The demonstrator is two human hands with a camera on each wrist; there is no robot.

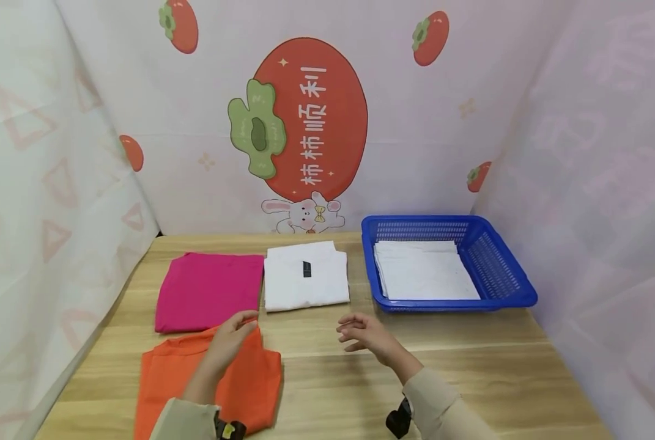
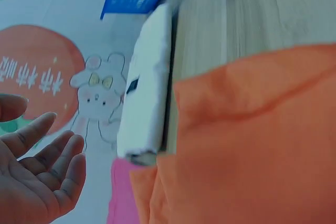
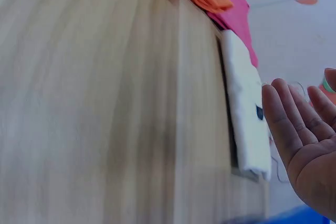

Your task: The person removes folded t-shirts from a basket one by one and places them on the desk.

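In the head view my left hand (image 1: 230,344) hovers over the folded orange cloth (image 1: 250,385), its fingers loosely bent and nothing between them. My right hand (image 1: 372,336) hangs above the wooden table in front of the blue basket, also holding nothing, with relaxed fingers. A folded white shirt (image 1: 288,284) with a small black label lies at the back, just beyond both hands. To its left is a folded magenta cloth (image 1: 211,290), whose front edge meets the orange one. Both wrist views show an empty palm, the left hand (image 2: 42,166) and the right hand (image 3: 310,135).
A blue plastic basket (image 1: 503,300) stands at the back right with folded white cloth (image 1: 426,269) inside. Printed fabric walls (image 1: 415,122) enclose the wooden table (image 1: 487,379) at the back and both sides.
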